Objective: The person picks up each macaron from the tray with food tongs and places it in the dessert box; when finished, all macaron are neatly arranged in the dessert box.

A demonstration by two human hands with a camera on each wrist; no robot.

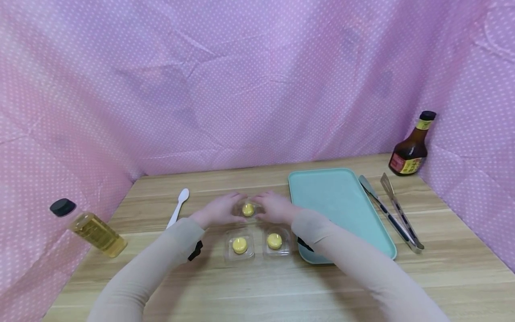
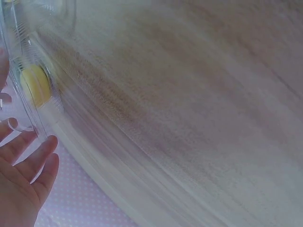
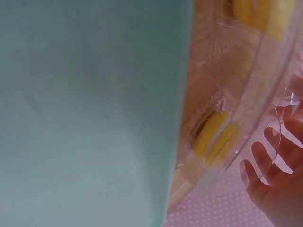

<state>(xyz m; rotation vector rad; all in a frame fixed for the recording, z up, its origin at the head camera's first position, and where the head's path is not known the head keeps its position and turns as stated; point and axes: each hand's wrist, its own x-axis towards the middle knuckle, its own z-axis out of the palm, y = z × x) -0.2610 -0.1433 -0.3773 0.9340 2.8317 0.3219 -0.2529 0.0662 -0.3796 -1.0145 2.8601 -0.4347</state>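
Three clear plastic boxes stand in the middle of the table, each with a yellow macaron. In the head view the far macaron (image 1: 247, 209) sits between my hands, its box partly hidden by them. My left hand (image 1: 219, 209) is at that box's left side, fingers spread and fairly straight; in the left wrist view its fingertips (image 2: 51, 142) meet a clear plastic edge. At the right side is my right hand (image 1: 275, 208), fingers loosely spread near the plastic. Closer to me are the left macaron (image 1: 239, 245) and the right macaron (image 1: 274, 241), side by side.
A mint tray (image 1: 338, 201) lies right of the boxes, under my right forearm. Beyond it are metal tongs (image 1: 396, 223) and a dark sauce bottle (image 1: 410, 150). On the left are a white spoon (image 1: 179, 203) and an oil bottle (image 1: 96, 232). Pink dotted cloth (image 1: 241, 89) hangs behind.
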